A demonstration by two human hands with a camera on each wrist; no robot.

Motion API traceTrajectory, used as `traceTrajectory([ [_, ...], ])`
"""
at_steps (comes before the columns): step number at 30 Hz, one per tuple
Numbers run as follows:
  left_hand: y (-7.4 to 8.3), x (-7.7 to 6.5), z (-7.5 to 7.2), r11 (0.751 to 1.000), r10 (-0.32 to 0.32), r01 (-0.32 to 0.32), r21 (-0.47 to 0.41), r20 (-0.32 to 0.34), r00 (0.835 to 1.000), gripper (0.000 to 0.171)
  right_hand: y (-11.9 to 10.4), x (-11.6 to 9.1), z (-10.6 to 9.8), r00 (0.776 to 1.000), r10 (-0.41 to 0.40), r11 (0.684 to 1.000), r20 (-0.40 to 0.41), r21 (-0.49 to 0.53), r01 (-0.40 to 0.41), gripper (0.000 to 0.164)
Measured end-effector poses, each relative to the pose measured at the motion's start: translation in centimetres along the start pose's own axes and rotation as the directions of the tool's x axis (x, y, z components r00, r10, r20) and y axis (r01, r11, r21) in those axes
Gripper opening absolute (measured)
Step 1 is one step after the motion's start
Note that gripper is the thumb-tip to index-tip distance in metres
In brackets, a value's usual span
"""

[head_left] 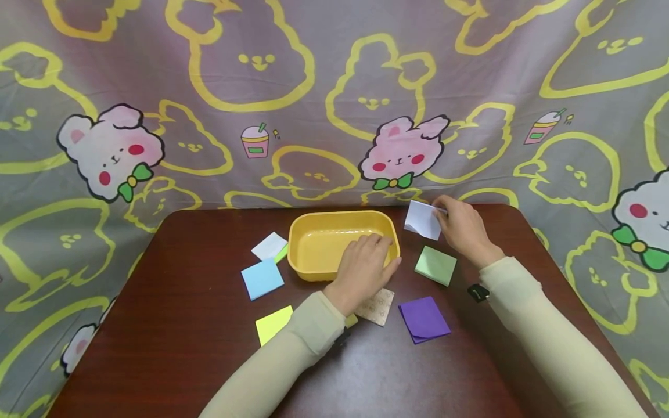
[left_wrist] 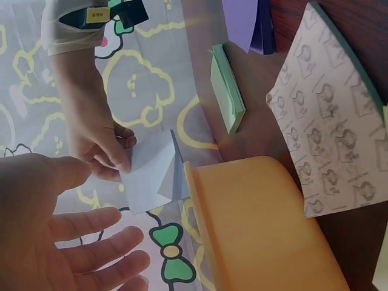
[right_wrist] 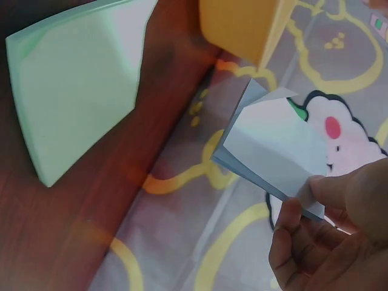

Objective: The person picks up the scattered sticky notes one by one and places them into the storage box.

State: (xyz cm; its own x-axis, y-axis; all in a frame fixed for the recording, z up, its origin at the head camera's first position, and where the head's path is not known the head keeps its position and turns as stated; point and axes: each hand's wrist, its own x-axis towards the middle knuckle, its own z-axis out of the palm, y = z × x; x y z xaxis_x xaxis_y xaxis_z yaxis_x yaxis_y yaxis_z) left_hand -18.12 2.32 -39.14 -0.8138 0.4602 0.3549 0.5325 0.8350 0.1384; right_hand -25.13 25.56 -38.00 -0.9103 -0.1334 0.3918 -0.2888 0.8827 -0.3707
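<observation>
My right hand [head_left: 465, 231] pinches a pale white-lilac sticky note pad [head_left: 420, 220] by its edge, between thumb and fingers, at the back right of the table. The right wrist view shows the pad [right_wrist: 276, 136] raised, with the top sheet's corner lifting. Over the right front part of a yellow plastic basin [head_left: 308, 271] is my left hand [head_left: 364, 264], its fingers loosely extended and holding nothing. In the left wrist view the fingers of this left hand [left_wrist: 66, 224] are spread apart from the pad.
Around the basin lie a green pad [head_left: 436, 266], a purple pad [head_left: 424, 319], a patterned beige pad [head_left: 377, 306], a yellow pad [head_left: 273, 325], a blue pad [head_left: 262, 278] and a white pad [head_left: 270, 246]. A patterned curtain [head_left: 313, 116] hangs behind the brown table [head_left: 177, 302].
</observation>
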Motion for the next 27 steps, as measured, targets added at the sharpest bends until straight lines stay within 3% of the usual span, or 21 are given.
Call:
traceTrajectory([
  [17,-0.7,0.1,-0.8,0.998,-0.051,0.05,-0.047,-0.003,0.999,0.046,-3.2,-0.7,-1.1,0.997,-0.06,0.998,-0.048,0.025,0.061,0.013],
  [27,-1.1,0.0,-1.1,0.995,-0.065,0.061,-0.08,-0.044,0.997,0.042,-4.4,-1.3,-1.5,0.994,-0.091,0.994,-0.058,0.05,0.094,0.014],
])
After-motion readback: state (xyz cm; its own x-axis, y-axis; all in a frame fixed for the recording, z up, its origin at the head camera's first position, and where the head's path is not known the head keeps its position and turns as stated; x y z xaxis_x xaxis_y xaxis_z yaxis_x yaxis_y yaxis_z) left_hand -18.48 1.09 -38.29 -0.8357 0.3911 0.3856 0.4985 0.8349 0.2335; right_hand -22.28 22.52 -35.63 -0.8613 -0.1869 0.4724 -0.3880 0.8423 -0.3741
